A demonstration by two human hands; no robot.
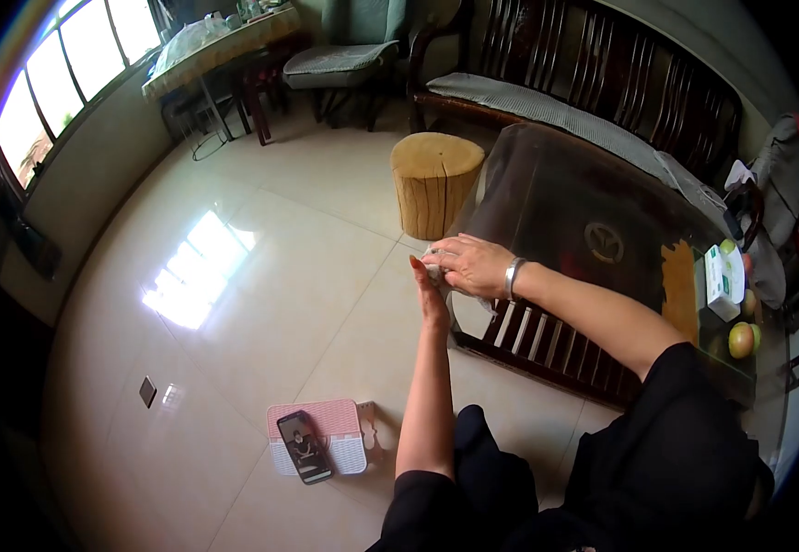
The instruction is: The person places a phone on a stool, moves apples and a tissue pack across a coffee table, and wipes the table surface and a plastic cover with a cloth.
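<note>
My left hand [430, 296] is raised in front of me, its palm turned toward my right hand. My right hand [475, 265], with a silver bracelet [514, 276] at the wrist, presses against it with bent fingers. Pinched between the two is a crumpled white tissue [434, 269], mostly covered by my fingers; a loose end hangs below the right palm. Both hands are held in the air by the near left corner of a dark wooden coffee table [547, 198].
A log stool [436, 184] stands beyond my hands, before a wooden bench [593, 83]. On the table's right lie a tissue box [723, 281] and fruit [742, 340]. A phone [306, 447] leans on a pink-and-white stool [349, 419]; a small dark object [147, 392] lies on the floor.
</note>
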